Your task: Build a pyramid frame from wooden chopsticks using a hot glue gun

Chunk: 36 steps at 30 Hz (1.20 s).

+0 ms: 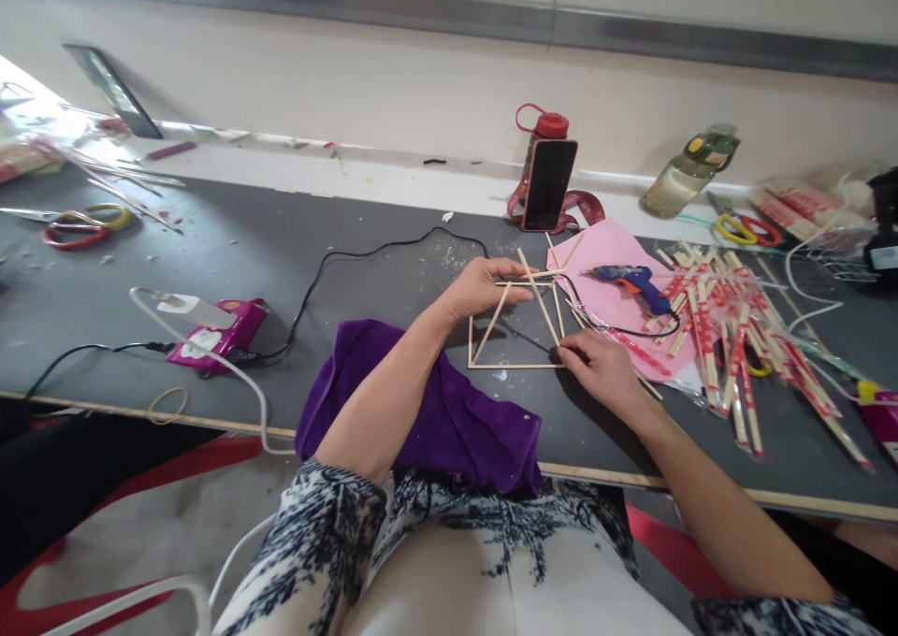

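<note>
A small frame of thin wooden sticks [515,367] stands on the dark table in front of me, with slanted sticks joined to its straight sides. My left hand [478,290] pinches the frame's upper part between thumb and fingers. At the lower right corner, the fingers of my right hand [596,363] close on the lower end of a slanted stick [539,297]. Just right of the frame, a blue hot glue gun [631,285] lies on pink paper [607,243]. A purple cloth [449,411] is under my left forearm.
Paper-wrapped chopsticks [744,337] are heaped at right. A phone [551,185] leans on a red-capped bottle [552,125], near a greenish bottle [684,178]. At left are scissors [77,234] and a magenta power strip [217,337]. A black cord [319,276] crosses the table.
</note>
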Motion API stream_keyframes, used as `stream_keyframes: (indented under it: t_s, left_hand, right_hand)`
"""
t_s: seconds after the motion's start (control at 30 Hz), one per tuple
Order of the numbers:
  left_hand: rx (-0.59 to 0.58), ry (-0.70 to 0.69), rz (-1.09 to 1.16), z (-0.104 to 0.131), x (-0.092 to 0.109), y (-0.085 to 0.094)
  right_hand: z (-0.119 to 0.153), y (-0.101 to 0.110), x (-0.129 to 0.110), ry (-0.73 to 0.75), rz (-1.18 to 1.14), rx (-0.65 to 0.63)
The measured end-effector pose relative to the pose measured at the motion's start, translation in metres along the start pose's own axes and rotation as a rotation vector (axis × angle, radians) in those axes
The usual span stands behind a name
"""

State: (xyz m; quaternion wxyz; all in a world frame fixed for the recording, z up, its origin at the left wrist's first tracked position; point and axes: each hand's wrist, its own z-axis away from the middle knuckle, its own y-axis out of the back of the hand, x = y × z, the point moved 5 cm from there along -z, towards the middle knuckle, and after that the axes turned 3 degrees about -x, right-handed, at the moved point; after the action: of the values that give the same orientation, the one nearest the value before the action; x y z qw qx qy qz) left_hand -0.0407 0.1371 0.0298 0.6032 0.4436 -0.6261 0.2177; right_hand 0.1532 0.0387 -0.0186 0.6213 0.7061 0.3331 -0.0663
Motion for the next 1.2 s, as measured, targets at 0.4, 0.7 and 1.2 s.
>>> stream_keyframes:
  t_s: [0.4, 0.7, 1.2]
  left_hand:
    - [0.011, -0.084, -0.014, -0.0016, -0.0021, -0.0023]
    - [0.009, -0.096, -0.027, -0.001, 0.0013, -0.0011]
    - [-0.013, -0.076, -0.041, -0.001, 0.0006, -0.0011]
  right_hand:
    - [0.001, -0.0006, -0.0012, -0.009, 0.013, -0.013]
    - [0.0003, -0.0002, -0.0025, -0.005, 0.019, -0.02]
    - [0.0013, 0.0014, -0.0013, -0.009, -0.006, -0.005]
